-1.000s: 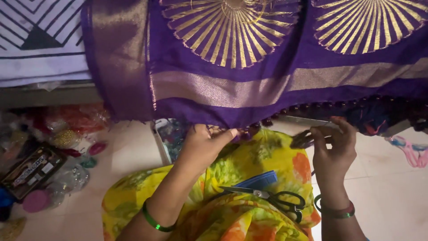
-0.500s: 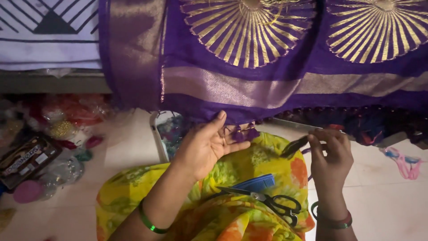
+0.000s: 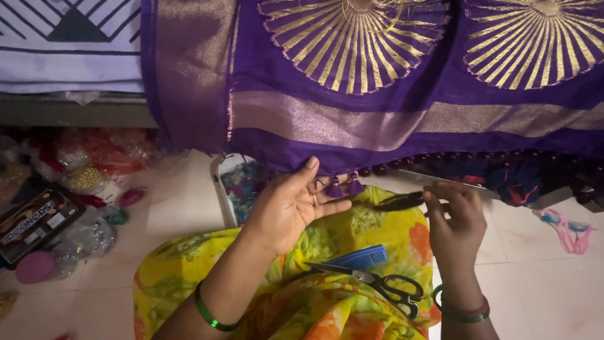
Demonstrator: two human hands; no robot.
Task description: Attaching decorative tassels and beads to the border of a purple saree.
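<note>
A purple cloth with gold sunburst motifs and a gold band (image 3: 377, 113) hangs down in front of me. Small purple tassels (image 3: 343, 187) dangle from its lower edge. My left hand (image 3: 292, 204) is spread flat, palm up, just under those tassels, fingertips touching them. My right hand (image 3: 454, 217) pinches a thin dark tool (image 3: 399, 201) that points left toward the tassels. Black-handled scissors (image 3: 377, 286) and a blue comb (image 3: 358, 258) lie on my yellow flowered lap (image 3: 352, 230) below both hands.
Packets of beads and trim (image 3: 82, 170), a dark box (image 3: 34, 220) and a pink round lid (image 3: 34, 267) lie on the floor at left. A clear container of beads (image 3: 236, 186) stands under the cloth's edge. Pink thread (image 3: 566, 226) lies at right.
My left hand has let go of the cloth's edge and opened flat beneath the tassels. My right hand has kept the dark tool and lowered slightly.
</note>
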